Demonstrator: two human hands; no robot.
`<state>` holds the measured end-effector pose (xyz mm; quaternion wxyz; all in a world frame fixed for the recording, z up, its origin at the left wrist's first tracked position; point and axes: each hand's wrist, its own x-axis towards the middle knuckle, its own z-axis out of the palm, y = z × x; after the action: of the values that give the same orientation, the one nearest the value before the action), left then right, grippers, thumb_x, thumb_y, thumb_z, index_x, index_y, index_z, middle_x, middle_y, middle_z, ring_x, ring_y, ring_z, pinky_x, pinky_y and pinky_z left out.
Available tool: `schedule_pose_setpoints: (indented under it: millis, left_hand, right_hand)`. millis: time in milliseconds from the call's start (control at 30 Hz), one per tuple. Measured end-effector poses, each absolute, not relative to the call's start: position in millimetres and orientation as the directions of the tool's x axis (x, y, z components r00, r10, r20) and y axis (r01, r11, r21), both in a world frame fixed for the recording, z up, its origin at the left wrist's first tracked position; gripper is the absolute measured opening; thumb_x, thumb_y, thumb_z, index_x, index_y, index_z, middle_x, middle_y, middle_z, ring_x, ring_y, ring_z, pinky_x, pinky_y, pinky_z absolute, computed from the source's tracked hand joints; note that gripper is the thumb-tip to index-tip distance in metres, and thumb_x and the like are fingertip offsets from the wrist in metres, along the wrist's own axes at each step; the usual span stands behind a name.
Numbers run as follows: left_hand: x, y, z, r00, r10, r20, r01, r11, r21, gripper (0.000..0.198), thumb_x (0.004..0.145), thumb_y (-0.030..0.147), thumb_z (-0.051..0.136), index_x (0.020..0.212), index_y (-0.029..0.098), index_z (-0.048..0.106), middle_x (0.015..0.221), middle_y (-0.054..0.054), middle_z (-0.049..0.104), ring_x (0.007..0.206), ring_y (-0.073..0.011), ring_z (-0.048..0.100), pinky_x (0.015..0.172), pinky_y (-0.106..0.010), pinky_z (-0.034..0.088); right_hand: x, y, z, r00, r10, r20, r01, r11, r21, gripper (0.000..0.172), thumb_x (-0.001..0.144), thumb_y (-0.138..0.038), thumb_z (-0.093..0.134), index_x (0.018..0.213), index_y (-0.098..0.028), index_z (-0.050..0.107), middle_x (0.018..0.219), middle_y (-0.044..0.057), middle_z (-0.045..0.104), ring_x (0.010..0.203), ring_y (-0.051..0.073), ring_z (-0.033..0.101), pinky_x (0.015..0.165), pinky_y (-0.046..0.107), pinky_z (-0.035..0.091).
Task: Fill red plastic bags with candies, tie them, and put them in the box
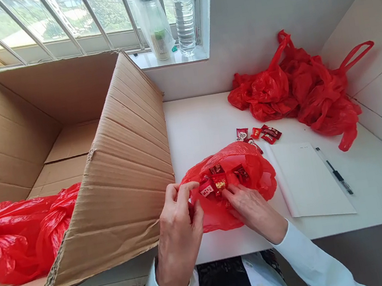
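A red plastic bag point(247, 153) lies open on the white table before me, with several red-wrapped candies point(220, 182) inside. At its left rim, my left hand point(178, 223) pinches the plastic between thumb and forefinger. My right hand point(249, 206) reaches into the mouth from the right. Its fingers are bent together against the candies, and their tips are partly hidden, so I cannot make out what they grip. Just behind the bag, several loose wrapped candies point(270, 133) lie on the table.
On the left stands a large open cardboard box point(123, 174) with a full red bag point(20, 240) inside. Paper point(311, 181) and a pen point(335, 171) lie to the right. Tied red bags point(313, 88) sit at the back. A water bottle point(186, 22) stands on the sill.
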<state>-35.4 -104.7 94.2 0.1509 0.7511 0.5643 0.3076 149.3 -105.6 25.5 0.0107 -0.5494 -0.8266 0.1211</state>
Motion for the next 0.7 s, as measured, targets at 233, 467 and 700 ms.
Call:
schedule_pose_setpoints:
  millis: [233, 467, 700]
  left_hand:
    - [-35.4, -103.5, 94.1, 0.197, 0.924, 0.328, 0.777, -0.351, 0.522, 0.058, 0.081, -0.003, 0.048, 0.132, 0.024, 0.051, 0.129, -0.005, 0.053, 0.117, -0.0167, 0.057, 0.101, -0.027, 0.048]
    - [-37.5, -104.6, 89.4, 0.165, 0.939, 0.302, 0.767, -0.314, 0.559, 0.062, 0.083, 0.001, 0.048, 0.141, 0.021, 0.041, 0.143, -0.007, 0.047, 0.127, -0.0203, 0.052, 0.108, -0.033, 0.043]
    - [-37.1, -105.8, 93.9, 0.186, 0.944, 0.273, 0.713, -0.321, 0.623, 0.061, 0.085, 0.004, 0.047, 0.142, 0.023, 0.040, 0.145, -0.006, 0.047, 0.128, -0.0215, 0.051, 0.108, -0.035, 0.045]
  right_hand:
    - [162.7, -97.8, 46.0, -0.460, 0.875, -0.152, 0.863, 0.399, -0.311, 0.020, 0.072, -0.005, 0.051, 0.086, -0.019, 0.055, 0.090, 0.004, 0.060, 0.079, 0.019, 0.056, 0.058, 0.028, 0.035]
    - [187.0, -95.7, 56.8, -0.492, 0.861, -0.129, 0.798, 0.387, -0.461, 0.030, 0.075, 0.000, 0.047, 0.096, -0.020, 0.058, 0.098, 0.004, 0.058, 0.086, 0.019, 0.054, 0.071, 0.030, 0.042]
    - [204.7, -87.1, 57.4, -0.460, 0.885, -0.070, 0.776, 0.363, -0.516, 0.034, 0.076, 0.003, 0.044, 0.095, -0.021, 0.060, 0.100, 0.006, 0.060, 0.091, 0.019, 0.056, 0.076, 0.032, 0.047]
